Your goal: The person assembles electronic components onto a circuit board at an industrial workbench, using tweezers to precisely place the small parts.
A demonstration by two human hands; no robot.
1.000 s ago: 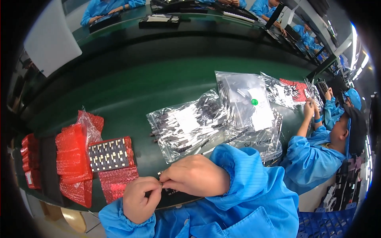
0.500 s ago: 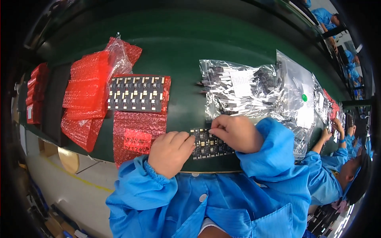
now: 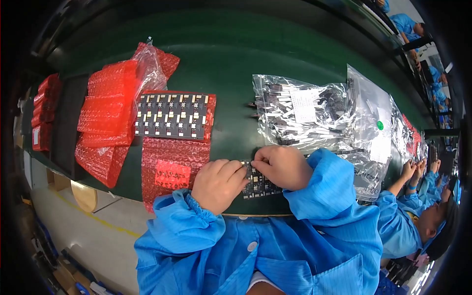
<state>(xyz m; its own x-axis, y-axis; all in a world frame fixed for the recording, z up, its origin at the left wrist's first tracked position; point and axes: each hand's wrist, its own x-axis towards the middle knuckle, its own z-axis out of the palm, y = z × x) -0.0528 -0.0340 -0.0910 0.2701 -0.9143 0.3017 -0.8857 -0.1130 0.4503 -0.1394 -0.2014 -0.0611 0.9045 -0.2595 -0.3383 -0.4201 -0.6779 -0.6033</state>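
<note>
A dark circuit board panel (image 3: 261,188) with rows of small pale parts lies at the table's front edge, between my hands. My left hand (image 3: 220,184) is closed at its left end, fingers together and gripping that edge. Over the panel's upper left part, my right hand (image 3: 283,167) is closed in a pinch; whatever sits between thumb and forefinger is too small to make out. That hand and its sleeve hide the right part of the panel.
Further left, populated panels (image 3: 172,117) rest on red bubble wrap (image 3: 169,147). Red bubble bags (image 3: 105,105) and a black tray (image 3: 68,128) lie beyond. Behind my right hand are clear bags (image 3: 280,110) of dark and silvery strips. A co-worker (image 3: 410,221) sits at right.
My right hand's pinch has shifted left along the panel, closer to my left hand. My left hand keeps its place at the panel's end. The whole view has shifted slightly.
</note>
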